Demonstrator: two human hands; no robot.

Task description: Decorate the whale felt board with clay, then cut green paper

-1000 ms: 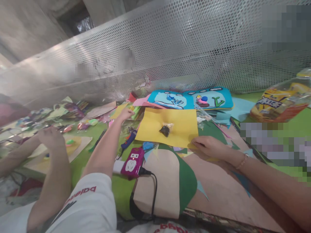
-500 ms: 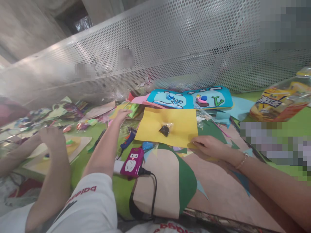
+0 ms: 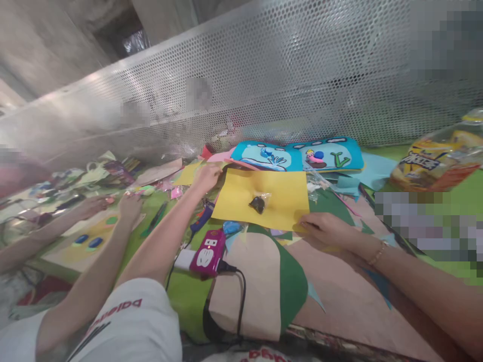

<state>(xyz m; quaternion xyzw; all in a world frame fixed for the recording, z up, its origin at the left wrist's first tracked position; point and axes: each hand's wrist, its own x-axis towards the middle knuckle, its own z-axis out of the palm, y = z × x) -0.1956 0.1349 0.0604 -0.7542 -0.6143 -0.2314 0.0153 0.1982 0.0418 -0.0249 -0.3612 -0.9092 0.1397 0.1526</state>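
Note:
A yellow sheet (image 3: 234,201) lies in the middle. On it rests a black lump (image 3: 257,204) in clear plastic. My right hand (image 3: 322,226) pinches the sheet's lower right corner, thumb and fingers together. My left hand (image 3: 208,177) is beside the sheet's upper left corner, its fingers drawn together; whatever is in them, if anything, is hidden. Below my left hand lies a blue glue gun (image 3: 202,217). A purple power adapter (image 3: 208,252) with a black plug (image 3: 227,268) sits nearer to me.
Behind the sheet lies a blue padded book (image 3: 294,156) with sea pictures, before a perforated metal panel (image 3: 264,75). At left, another person's hands (image 3: 131,203) work beside a decorated card (image 3: 109,236). A yellow snack bag (image 3: 418,163) is at right. Paper scraps lie around.
My left hand has moved right, toward the sheet's upper left corner; the bright green packet beside it no longer shows. The other person's hands have moved away from the card's middle.

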